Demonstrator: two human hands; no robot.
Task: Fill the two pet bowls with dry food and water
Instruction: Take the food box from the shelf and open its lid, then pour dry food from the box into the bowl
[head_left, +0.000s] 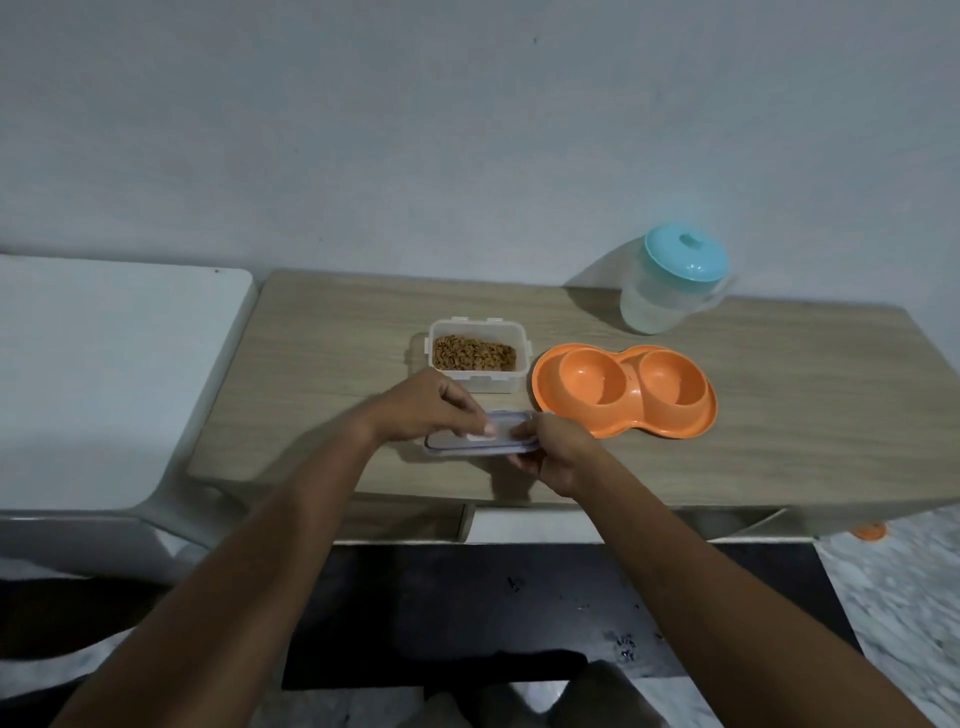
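An orange double pet bowl (698, 423) lies on the wooden table (779, 405), both of its cups holding nothing. To its left stands an uncovered clear plastic container (475, 382) with brown dry food (474, 353) inside. Just in front of the container, low over the table, both hands hold its clear lid (506, 428): my left hand (431, 405) pinches the left part, my right hand (558, 452) grips the right end. A clear water jug (657, 301) with a turquoise lid (685, 252) stands at the back right.
A white appliance top (104, 374) adjoins the table on the left. A wall rises directly behind the table. Below the front edge are a white drawer front (535, 525) and a dark floor mat (519, 613). A small orange object (868, 531) lies on the floor at right.
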